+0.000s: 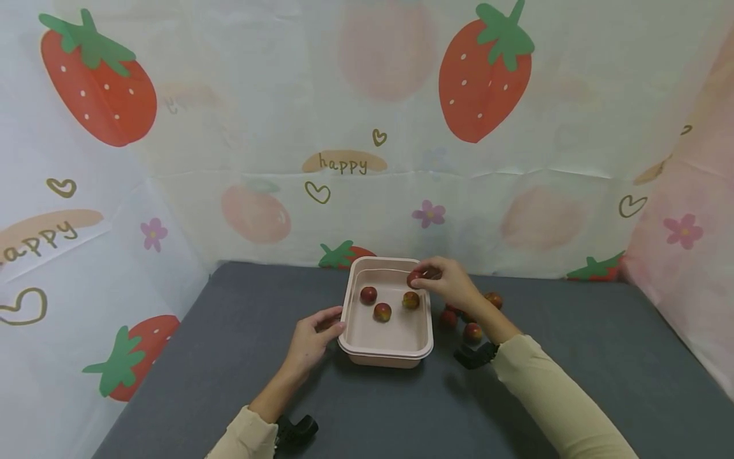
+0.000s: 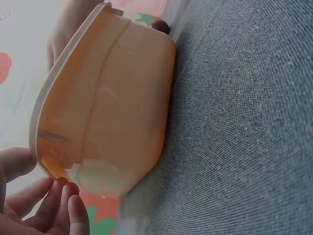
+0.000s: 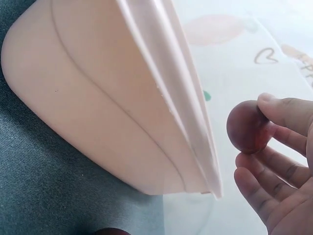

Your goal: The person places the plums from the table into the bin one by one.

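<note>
A pale pink plastic basin [image 1: 385, 338] stands on the table with three reddish plums inside: one at left [image 1: 369, 294], a yellow-tinged plum [image 1: 382, 312] near the middle and another plum [image 1: 410, 300] at right. My left hand [image 1: 311, 339] grips the basin's left rim, thumb on the rim and fingers beneath it in the left wrist view. Over the basin's far right edge, my right hand [image 1: 452, 284] holds a dark red plum [image 3: 247, 126] between thumb and fingers. That plum is apart from the rim in the right wrist view.
Several more plums [image 1: 473, 332] lie on the dark grey table [image 1: 258, 299] right of the basin, partly hidden under my right forearm. A cloth wall [image 1: 275, 127] printed with strawberries rises behind the table's far edge.
</note>
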Demonstrator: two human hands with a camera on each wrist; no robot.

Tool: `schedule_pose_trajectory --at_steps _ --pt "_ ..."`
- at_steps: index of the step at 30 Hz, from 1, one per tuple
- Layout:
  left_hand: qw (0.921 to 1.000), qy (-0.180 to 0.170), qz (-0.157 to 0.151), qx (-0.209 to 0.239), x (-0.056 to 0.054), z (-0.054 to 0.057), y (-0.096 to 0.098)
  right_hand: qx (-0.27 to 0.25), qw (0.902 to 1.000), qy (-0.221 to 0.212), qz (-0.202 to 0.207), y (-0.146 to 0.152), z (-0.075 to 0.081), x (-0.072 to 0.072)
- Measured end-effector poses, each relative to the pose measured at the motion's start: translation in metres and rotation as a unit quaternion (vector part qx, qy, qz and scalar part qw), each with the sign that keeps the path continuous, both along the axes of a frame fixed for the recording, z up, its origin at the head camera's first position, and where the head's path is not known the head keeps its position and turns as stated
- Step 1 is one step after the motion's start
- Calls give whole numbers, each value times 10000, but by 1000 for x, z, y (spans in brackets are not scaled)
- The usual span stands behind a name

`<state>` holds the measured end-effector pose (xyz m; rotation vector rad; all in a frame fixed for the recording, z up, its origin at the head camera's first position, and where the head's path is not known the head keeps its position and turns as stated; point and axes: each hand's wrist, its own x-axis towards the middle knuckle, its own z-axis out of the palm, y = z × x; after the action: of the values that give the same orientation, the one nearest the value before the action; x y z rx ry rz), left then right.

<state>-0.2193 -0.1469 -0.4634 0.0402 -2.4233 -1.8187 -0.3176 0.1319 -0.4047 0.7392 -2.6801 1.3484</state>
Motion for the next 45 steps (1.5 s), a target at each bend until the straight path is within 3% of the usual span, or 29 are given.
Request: schedule_pose_trajectory --at_steps 18,25,38,45 --pt "10000 -21 4 3 -2 -2 0 388 9991 -56 189 -22 -5 -13" --pt "9999 50 -146 71 0 0 0 441 9982 -48 401 -28 -9 -18" --pt "9999 102 -76 51 -1 0 -1 823 9948 -355 477 -43 -10 -24" --pt "9999 57 -105 25 -1 -1 -1 967 9936 -252 527 -45 -15 -26"
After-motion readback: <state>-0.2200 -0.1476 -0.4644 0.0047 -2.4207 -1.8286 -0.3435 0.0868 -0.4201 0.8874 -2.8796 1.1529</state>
